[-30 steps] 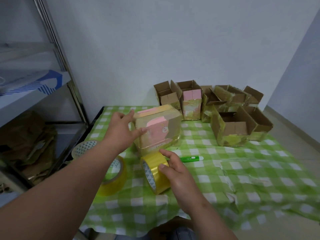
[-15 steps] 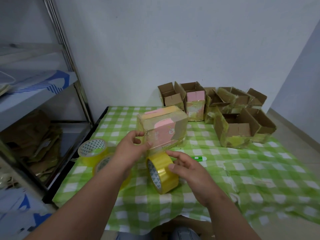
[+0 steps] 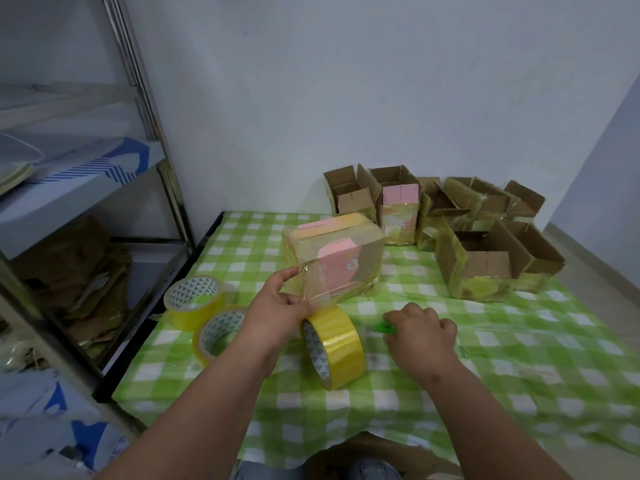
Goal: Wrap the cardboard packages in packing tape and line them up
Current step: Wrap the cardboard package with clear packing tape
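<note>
Taped package (image 3: 334, 263) pinched at near-left corner by left hand (image 3: 277, 311), right hand (image 3: 420, 329) closing on green cutter (image 3: 382, 328); next, probably severing tape from upright yellow roll (image 3: 334, 348).

A green-and-white checked tablecloth (image 3: 450, 393) carries yellow tape rolls (image 3: 334, 348), a pink-labelled brown package (image 3: 334, 263) and, far right, brown cardboard boxes (image 3: 485, 268).

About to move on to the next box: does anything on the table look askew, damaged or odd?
Yes: the open cardboard boxes at the back right sit jumbled at different angles, not lined up, with crumpled yellowish tape on their sides. The tablecloth is wrinkled on the right. The wrapped package looks intact.
</note>
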`<state>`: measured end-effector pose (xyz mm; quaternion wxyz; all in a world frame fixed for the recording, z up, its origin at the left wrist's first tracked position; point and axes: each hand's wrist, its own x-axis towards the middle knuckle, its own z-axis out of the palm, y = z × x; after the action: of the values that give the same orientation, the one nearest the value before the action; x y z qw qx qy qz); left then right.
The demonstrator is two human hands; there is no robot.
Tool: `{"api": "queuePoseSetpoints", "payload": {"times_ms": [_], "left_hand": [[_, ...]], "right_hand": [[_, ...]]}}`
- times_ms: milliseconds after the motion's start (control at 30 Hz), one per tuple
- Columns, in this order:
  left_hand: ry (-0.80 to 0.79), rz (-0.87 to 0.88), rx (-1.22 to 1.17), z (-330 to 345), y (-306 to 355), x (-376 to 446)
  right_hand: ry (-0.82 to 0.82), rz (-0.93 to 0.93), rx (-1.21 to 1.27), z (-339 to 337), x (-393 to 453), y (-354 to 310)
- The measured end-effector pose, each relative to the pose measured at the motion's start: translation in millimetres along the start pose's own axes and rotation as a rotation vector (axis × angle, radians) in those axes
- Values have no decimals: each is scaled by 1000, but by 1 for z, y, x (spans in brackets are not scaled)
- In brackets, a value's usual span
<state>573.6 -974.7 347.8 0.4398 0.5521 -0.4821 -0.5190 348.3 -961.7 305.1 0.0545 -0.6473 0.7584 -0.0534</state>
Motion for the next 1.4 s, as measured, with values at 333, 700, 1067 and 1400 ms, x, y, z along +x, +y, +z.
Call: {"api": "queuePoseSetpoints", "payload": {"times_ms": [333, 700, 1067, 1400], "left_hand": [[-13, 20, -47, 1, -1, -1], [68, 45, -16, 7, 0, -2], [129, 77, 6, 12, -7, 5], [141, 88, 38, 11, -10, 9]], "right_hand": [[119, 41, 263, -13, 2, -3], [252, -463, 391, -82, 1, -61], [239, -559, 84, -83, 7, -83], [266, -612, -29, -84, 7, -100]]}}
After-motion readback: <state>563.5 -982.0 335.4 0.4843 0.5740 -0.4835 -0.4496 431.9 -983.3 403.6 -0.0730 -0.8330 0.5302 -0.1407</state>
